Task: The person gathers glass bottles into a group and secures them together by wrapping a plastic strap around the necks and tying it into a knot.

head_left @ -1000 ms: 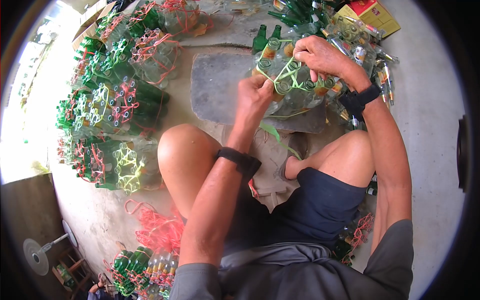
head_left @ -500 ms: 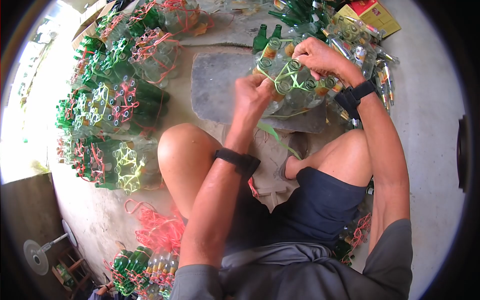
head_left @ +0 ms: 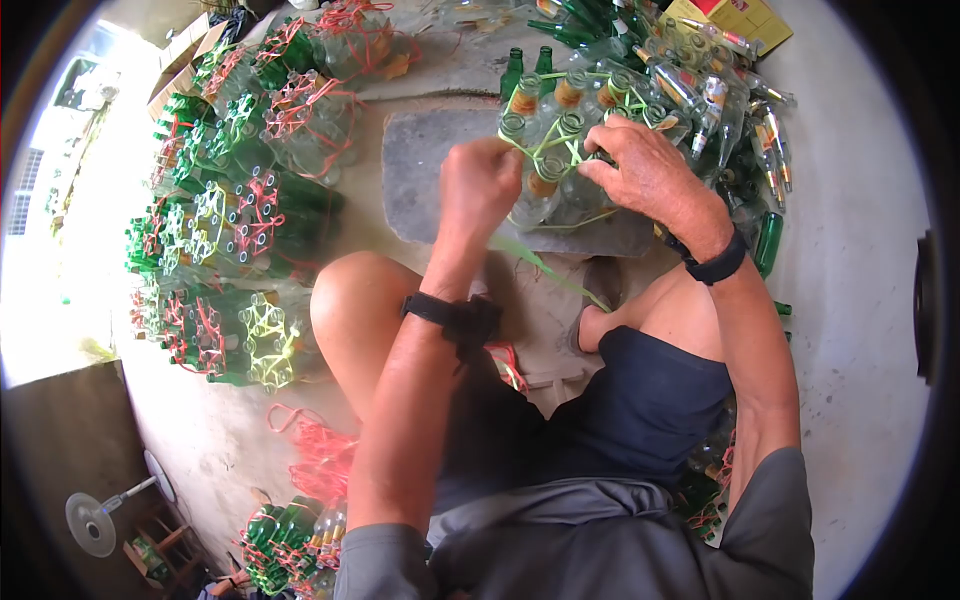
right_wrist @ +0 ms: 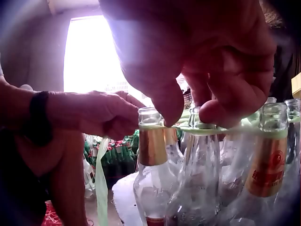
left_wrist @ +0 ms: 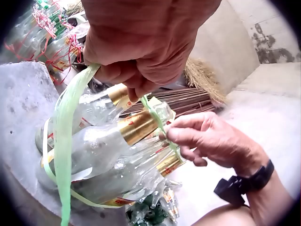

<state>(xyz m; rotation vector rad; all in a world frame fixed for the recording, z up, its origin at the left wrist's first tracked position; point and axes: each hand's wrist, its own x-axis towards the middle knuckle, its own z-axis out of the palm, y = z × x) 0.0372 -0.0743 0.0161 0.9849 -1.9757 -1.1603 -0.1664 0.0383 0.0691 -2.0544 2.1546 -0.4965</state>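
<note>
A cluster of clear glass bottles (head_left: 537, 205) with gold neck labels stands upright, light green plastic twine (left_wrist: 65, 141) running zigzag between the necks and looped round the bodies. At the cluster's left side my left hand (head_left: 480, 185) grips the twine in curled fingers; a flat tail of it hangs below the fist. My right hand (head_left: 650, 175) is over the near right bottles, thumb and fingers pinching the twine beside a neck. In the right wrist view that thumb (right_wrist: 167, 106) presses down between two bottle necks. Part of the twine is hidden behind the fingers.
Under the cluster lies a grey slab (head_left: 420, 150). Tied bundles of green and clear bottles (head_left: 290, 200) fill the left side. Loose bottles (head_left: 715, 110) are heaped at the right, near a yellow box (head_left: 755, 25). Red twine (head_left: 325, 460) lies near the left knee.
My right hand has moved from the middle of the cluster toward me, to nearer bottles. The left hand has shifted a little left, still gripping the twine. The head view has tilted slightly.
</note>
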